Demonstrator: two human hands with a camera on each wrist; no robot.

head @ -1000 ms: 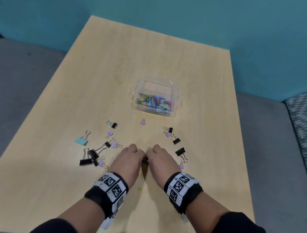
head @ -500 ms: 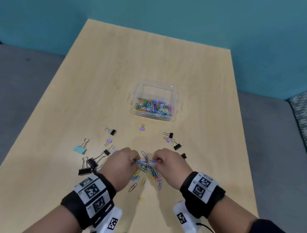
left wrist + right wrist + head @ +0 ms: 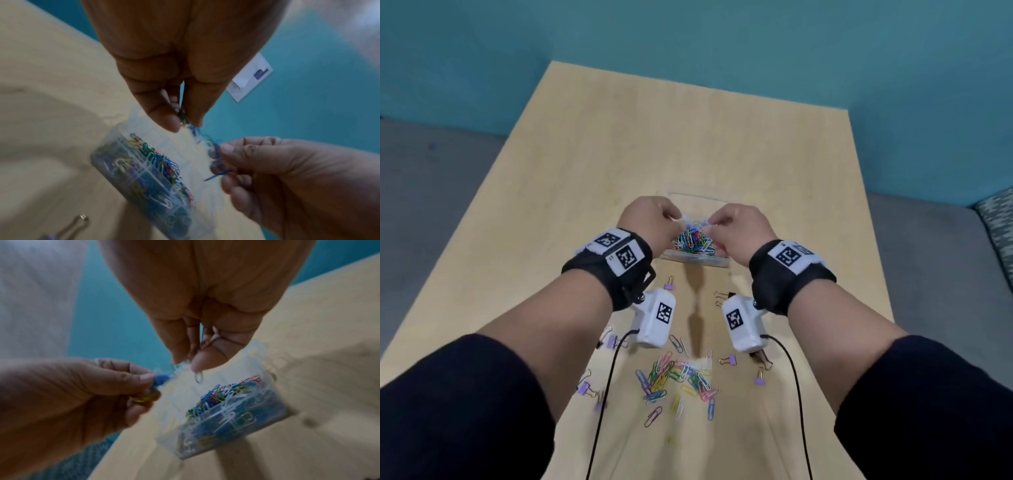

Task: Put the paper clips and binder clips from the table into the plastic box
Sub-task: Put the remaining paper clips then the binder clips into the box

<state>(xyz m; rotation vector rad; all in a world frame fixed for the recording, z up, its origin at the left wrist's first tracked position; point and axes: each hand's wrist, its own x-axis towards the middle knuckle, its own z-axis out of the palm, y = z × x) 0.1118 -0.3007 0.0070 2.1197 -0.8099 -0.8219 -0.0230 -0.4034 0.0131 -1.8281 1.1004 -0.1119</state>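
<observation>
Both grips raised over the plastic box [image 3: 693,262], fingertips turned toward each other. Left hand [image 3: 650,219] narrow, pinching a small bunch of paper clips [image 3: 182,117] between thumb and fingers; right hand [image 3: 736,222] narrow too, pinching more clips, one pale clip [image 3: 199,377] hanging below the fingertips. Directly under the grips, in the box, already a thick heap of coloured clips [image 3: 693,240]. Task judged partly done. Nearer to the body than the grips, on the table [image 3: 619,154], a loose pile of paper clips [image 3: 678,380] not yet gathered. Around that pile, purple binder clips [image 3: 669,284] scattered on both sides, untouched. Probably several more trips needed.
</observation>
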